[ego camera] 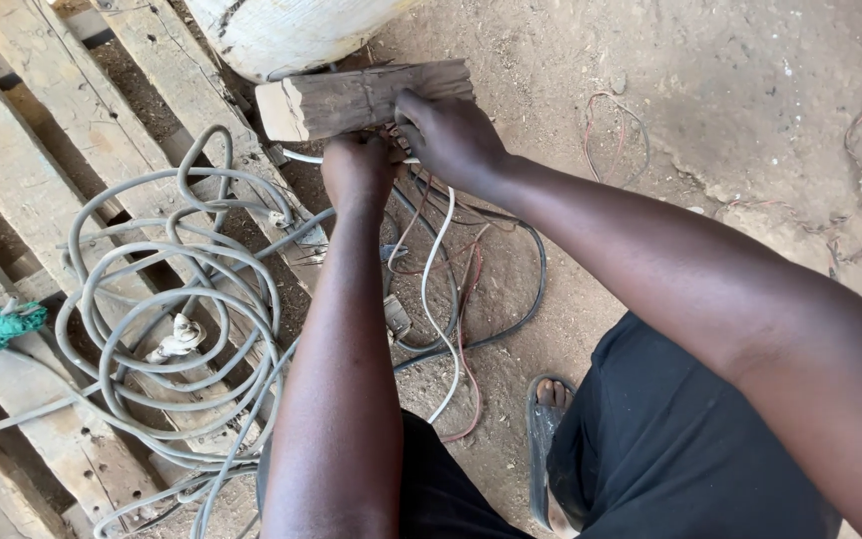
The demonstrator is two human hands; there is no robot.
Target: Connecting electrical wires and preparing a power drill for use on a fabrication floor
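Your left hand (356, 172) is clenched around thin wires just under the wooden block (361, 98), which lies on the dirt floor (710, 110) against a white drum (286, 35). Your right hand (451, 135) pinches those red and white wires (429, 250) at the block's lower edge, fingers touching the wood. A grey cable coil (177, 329) sprawls over the wooden pallet (22, 170) to your left.

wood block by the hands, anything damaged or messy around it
The wood block is rough and split at its pale left end. Both the left hand and right hand grip thin wires against it. Grey cable lies in a loose tangle over the planks.
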